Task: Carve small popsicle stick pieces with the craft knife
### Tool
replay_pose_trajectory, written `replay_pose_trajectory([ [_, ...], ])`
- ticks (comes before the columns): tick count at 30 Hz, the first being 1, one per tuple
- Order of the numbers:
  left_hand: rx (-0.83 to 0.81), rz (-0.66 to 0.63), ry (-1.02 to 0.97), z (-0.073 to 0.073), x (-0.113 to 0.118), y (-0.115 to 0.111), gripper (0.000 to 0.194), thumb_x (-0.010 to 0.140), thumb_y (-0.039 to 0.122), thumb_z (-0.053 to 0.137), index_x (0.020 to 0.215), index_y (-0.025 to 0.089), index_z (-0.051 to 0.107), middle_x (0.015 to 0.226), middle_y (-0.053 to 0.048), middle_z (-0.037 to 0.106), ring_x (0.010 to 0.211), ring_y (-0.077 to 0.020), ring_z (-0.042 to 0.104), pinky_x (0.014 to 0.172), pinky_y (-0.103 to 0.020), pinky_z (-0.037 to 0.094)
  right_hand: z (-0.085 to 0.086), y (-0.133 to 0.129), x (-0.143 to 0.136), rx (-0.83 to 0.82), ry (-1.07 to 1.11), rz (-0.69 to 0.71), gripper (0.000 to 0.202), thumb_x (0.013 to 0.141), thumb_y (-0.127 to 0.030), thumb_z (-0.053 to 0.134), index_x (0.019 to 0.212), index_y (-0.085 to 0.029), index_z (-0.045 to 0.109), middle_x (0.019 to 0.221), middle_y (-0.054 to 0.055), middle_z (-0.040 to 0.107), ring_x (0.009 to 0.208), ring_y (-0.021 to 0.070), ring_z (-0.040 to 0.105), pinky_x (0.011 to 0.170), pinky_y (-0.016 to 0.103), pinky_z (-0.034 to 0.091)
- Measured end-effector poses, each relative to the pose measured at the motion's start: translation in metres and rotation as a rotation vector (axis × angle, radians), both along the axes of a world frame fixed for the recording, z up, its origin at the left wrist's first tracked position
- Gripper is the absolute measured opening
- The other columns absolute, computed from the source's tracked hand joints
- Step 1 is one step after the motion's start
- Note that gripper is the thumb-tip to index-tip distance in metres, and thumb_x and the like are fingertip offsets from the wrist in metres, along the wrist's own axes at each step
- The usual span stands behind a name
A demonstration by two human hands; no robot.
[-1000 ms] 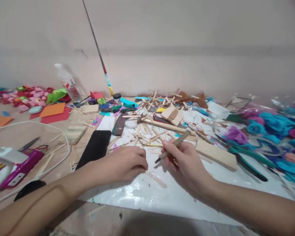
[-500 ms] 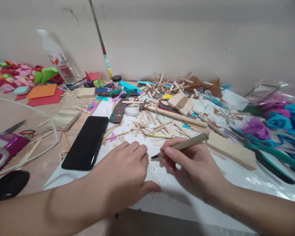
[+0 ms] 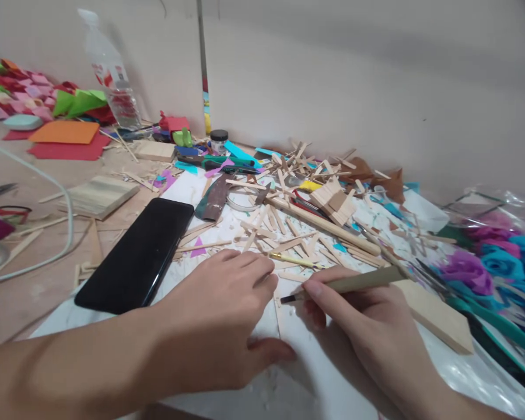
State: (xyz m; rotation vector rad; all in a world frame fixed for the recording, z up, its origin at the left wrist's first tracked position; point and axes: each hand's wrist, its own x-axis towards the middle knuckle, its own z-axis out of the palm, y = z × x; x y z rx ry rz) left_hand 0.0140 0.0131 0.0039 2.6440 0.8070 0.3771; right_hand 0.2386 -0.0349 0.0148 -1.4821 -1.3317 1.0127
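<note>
My right hand (image 3: 371, 326) grips a pen-like carving tool (image 3: 354, 283) with an olive handle and a short dark tip. That tip points left, close to the curled fingers of my left hand (image 3: 231, 297). The left hand rests knuckles up over a white sheet (image 3: 319, 373), its thumb stretched to the right. Its fingertips are bent under, so what they hold or press is hidden. A thin pale wooden stick (image 3: 279, 321) shows on the sheet between the hands. A black phone (image 3: 137, 256) lies left of my left hand.
Loose wooden sticks (image 3: 297, 233) and a hammer (image 3: 324, 221) lie beyond my hands. To the right are a wood block (image 3: 437, 315), green-handled cutters (image 3: 494, 332) and paper flowers (image 3: 468, 271). At the back left stand a plastic bottle (image 3: 114, 81) and folded paper pieces. A white cable (image 3: 70, 216) crosses the left side.
The view has shifted, so the wall seam and table items appear farther right while the left foreground spreads left. Both hands keep nearly the same pose, the tool tip still beside my left fingers.
</note>
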Motion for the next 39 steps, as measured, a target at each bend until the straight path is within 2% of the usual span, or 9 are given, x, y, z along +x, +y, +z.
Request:
replay_pose_trajectory([
  [2, -0.002, 0.008, -0.012, -0.002, 0.001, 0.0, 0.048, 0.099, 0.057, 0.081, 0.122, 0.016, 0.073, 0.119, -0.011, 0.072, 0.112, -0.0379, 0.067, 0.097, -0.058, 0.054, 0.0, 0.001, 0.001, 0.002, -0.012, 0.015, 0.044, 0.093, -0.059, 0.085, 0.067, -0.024, 0.077, 0.058, 0.005, 0.072, 0.052, 0.0167, 0.066, 0.049, 0.025, 0.052],
  [8, -0.029, 0.027, -0.014, -0.004, 0.002, -0.005, 0.04, 0.1, 0.05, 0.079, 0.121, 0.017, 0.072, 0.121, -0.011, 0.071, 0.113, -0.0375, 0.066, 0.096, -0.059, 0.053, -0.003, 0.0, 0.005, -0.009, -0.022, 0.028, 0.037, 0.096, -0.055, 0.084, 0.076, -0.024, 0.081, 0.062, 0.005, 0.074, 0.054, 0.0174, 0.069, 0.05, 0.025, 0.056],
  [14, 0.011, 0.023, -0.01, 0.0, 0.002, -0.003, 0.036, 0.1, 0.045, 0.079, 0.12, 0.015, 0.074, 0.123, -0.011, 0.072, 0.115, -0.0356, 0.067, 0.1, -0.056, 0.054, 0.0, -0.001, 0.004, -0.049, -0.08, 0.007, 0.036, 0.096, -0.056, 0.084, 0.079, -0.024, 0.081, 0.063, 0.004, 0.076, 0.055, 0.0177, 0.07, 0.05, 0.025, 0.056],
  [21, 0.017, 0.022, -0.006, 0.003, 0.003, -0.002, 0.042, 0.1, 0.049, 0.08, 0.122, 0.014, 0.075, 0.119, -0.011, 0.072, 0.113, -0.0354, 0.067, 0.094, -0.054, 0.056, 0.001, -0.004, 0.006, -0.028, -0.135, 0.032, 0.037, 0.1, -0.053, 0.08, 0.075, -0.026, 0.08, 0.063, 0.003, 0.075, 0.055, 0.0164, 0.069, 0.049, 0.023, 0.055],
  [24, 0.032, 0.024, -0.006, 0.001, 0.002, -0.002, 0.042, 0.1, 0.049, 0.079, 0.123, 0.014, 0.075, 0.121, -0.011, 0.073, 0.114, -0.0361, 0.067, 0.096, -0.055, 0.056, 0.0, -0.004, 0.005, 0.035, -0.164, 0.044, 0.03, 0.101, -0.049, 0.08, 0.08, -0.027, 0.081, 0.063, 0.001, 0.075, 0.053, 0.0159, 0.068, 0.046, 0.022, 0.052],
  [27, 0.051, 0.017, -0.011, -0.001, 0.002, -0.001, 0.044, 0.1, 0.049, 0.079, 0.124, 0.013, 0.075, 0.126, -0.013, 0.074, 0.116, -0.0371, 0.068, 0.099, -0.056, 0.056, 0.002, -0.002, -0.002, 0.181, -0.257, 0.069, 0.025, 0.099, -0.042, 0.08, 0.079, -0.027, 0.082, 0.064, 0.001, 0.075, 0.052, 0.0158, 0.067, 0.044, 0.023, 0.049],
  [33, 0.046, -0.01, -0.004, -0.002, 0.001, 0.0, 0.039, 0.098, 0.043, 0.079, 0.123, 0.013, 0.077, 0.122, -0.011, 0.074, 0.113, -0.036, 0.069, 0.099, -0.055, 0.056, 0.004, 0.001, -0.014, 0.243, -0.233, 0.046, 0.019, 0.095, -0.029, 0.081, 0.076, -0.027, 0.081, 0.068, 0.0, 0.078, 0.059, 0.0164, 0.074, 0.053, 0.021, 0.058],
  [36, 0.044, -0.002, 0.0, -0.001, 0.001, -0.001, 0.043, 0.097, 0.046, 0.082, 0.124, 0.012, 0.077, 0.122, -0.011, 0.074, 0.114, -0.0362, 0.069, 0.098, -0.055, 0.056, -0.002, -0.003, -0.012, 0.209, -0.185, 0.012, 0.015, 0.095, -0.032, 0.083, 0.081, -0.028, 0.083, 0.07, 0.0, 0.079, 0.059, 0.016, 0.074, 0.053, 0.021, 0.059],
  [39, 0.048, 0.006, 0.02, 0.0, 0.001, -0.001, 0.048, 0.099, 0.051, 0.081, 0.126, 0.011, 0.076, 0.126, -0.013, 0.074, 0.119, -0.0378, 0.068, 0.101, -0.057, 0.056, -0.007, -0.007, -0.008, 0.136, -0.154, -0.029, 0.02, 0.095, -0.041, 0.084, 0.081, -0.027, 0.082, 0.064, 0.001, 0.076, 0.052, 0.016, 0.069, 0.045, 0.022, 0.055],
])
